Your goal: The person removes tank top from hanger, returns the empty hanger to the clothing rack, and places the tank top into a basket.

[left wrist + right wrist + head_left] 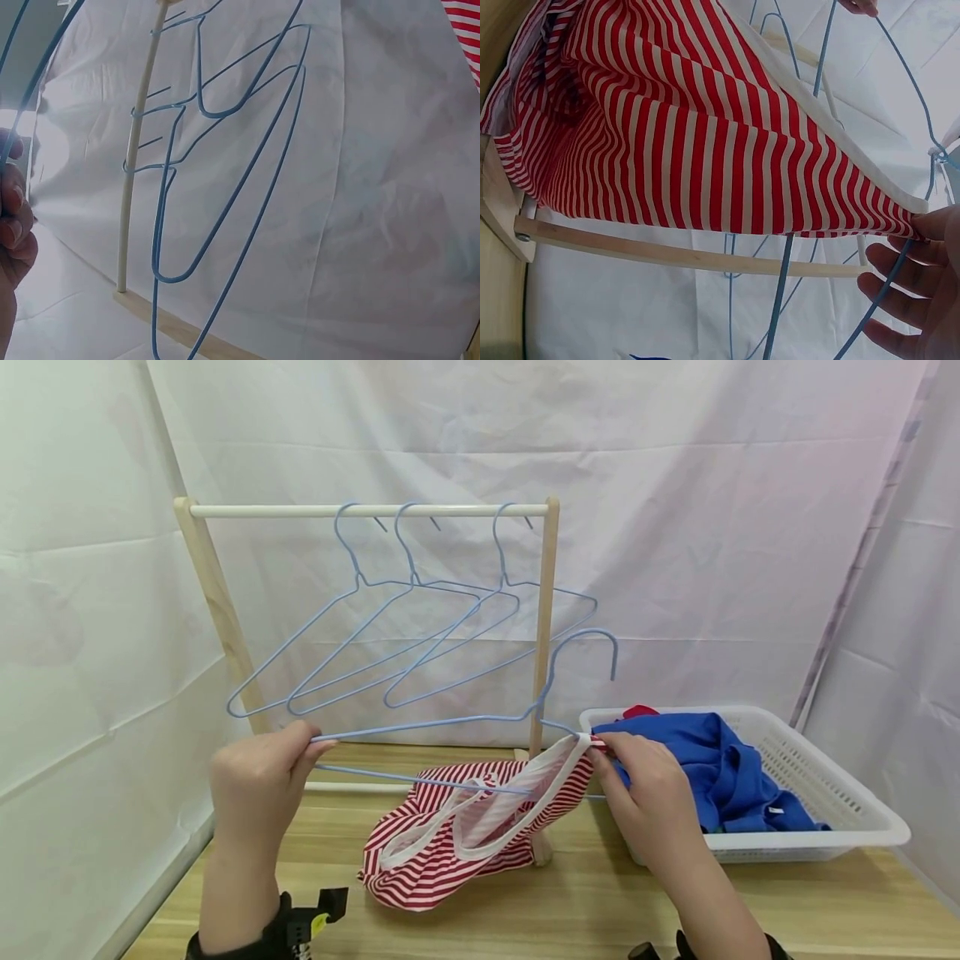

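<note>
A blue wire hanger (442, 723) is held tilted above the table, its hook pointing up and to the right. At its left end, my left hand (258, 777) grips the wire between thumb and fingers. My right hand (648, 785) pinches a white-trimmed shoulder of a red-and-white striped tank top (423, 885) by the hanger's right arm. That arm passes inside the top, and its end comes out beyond the cloth. The rest of the tank top droops onto the table. In the right wrist view, the striped cloth (682, 157) stretches taut from the pinching fingertips (930, 225).
Several similar blue hangers, one of them the left hanger (292, 639), hang from the white rod (270, 511) of a wooden-legged rack behind my hands. At right, a white plastic basket (847, 835) holds blue clothing (697, 760) and something red. White curtains surround the wooden table (600, 910).
</note>
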Action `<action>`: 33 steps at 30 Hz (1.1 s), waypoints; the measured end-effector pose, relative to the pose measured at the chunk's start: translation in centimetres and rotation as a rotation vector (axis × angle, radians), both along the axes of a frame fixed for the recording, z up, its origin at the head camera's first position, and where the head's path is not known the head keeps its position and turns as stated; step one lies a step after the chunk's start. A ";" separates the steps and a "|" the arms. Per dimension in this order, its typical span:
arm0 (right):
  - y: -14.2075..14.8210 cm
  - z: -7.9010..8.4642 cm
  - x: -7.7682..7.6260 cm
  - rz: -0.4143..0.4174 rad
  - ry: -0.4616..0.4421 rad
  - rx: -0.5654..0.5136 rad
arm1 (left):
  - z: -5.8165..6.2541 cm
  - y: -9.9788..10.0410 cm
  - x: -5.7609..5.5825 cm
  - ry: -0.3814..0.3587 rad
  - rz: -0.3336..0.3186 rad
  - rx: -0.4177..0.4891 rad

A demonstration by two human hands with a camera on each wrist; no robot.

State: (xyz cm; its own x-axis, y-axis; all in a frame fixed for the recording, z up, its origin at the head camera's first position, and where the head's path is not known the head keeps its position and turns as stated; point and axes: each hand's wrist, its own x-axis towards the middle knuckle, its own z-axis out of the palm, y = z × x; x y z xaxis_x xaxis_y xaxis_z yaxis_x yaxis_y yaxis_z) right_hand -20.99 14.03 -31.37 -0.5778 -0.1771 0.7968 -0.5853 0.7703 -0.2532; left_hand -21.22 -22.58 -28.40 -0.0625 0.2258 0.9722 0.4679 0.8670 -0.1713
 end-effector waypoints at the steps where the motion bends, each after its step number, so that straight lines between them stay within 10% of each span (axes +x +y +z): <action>1: 0.0 0.0 0.0 -0.003 -0.005 0.000 | 0.0 -0.1 0.1 0.001 0.006 0.005; 33: 0.3 -0.4 -1.1 -0.024 -0.019 0.003 | 0.5 -2.7 0.9 0.003 -0.043 0.161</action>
State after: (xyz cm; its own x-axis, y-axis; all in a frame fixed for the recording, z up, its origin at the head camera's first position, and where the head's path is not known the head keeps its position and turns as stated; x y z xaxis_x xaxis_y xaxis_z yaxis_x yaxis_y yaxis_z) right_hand -22.13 14.32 -31.81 -0.5966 -0.1652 0.7853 -0.5616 0.7850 -0.2615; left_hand -20.31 -25.29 -27.93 -0.0532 0.0695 0.9962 0.5052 0.8623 -0.0332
